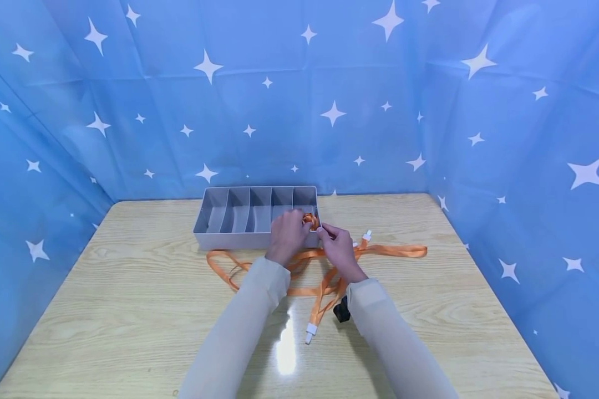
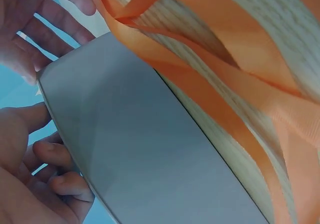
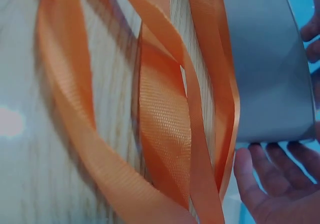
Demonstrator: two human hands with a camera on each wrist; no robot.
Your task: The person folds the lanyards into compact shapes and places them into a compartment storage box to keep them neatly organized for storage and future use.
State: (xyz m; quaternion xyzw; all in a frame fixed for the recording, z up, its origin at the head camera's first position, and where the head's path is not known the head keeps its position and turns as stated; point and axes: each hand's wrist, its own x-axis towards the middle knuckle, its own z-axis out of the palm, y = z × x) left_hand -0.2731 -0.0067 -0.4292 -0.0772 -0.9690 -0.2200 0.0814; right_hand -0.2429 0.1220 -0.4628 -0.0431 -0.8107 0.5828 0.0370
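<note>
A grey divided box [image 1: 234, 240] stands at the back of the table. In its rightmost compartment is a coiled orange lanyard [image 1: 309, 220]. My left hand [image 1: 287, 233] reaches over the front rim, thumb and forefinger at the coil; the left wrist view shows its other fingers curled by the rim, the coil hidden there. My right hand [image 1: 338, 249] is at the box's front right corner, its fingers [image 3: 270, 171] extended and touching the end wall. Loose orange lanyards [image 1: 324, 291] lie below both hands.
The box's other compartments [image 1: 237, 210] hold nothing visible. White lanyard clips [image 1: 311, 330] point toward the front, others to the right. A black object [image 1: 341, 310] shows beside the right sleeve. A blue curtain with white stars [image 1: 279, 111] hangs behind and around the table.
</note>
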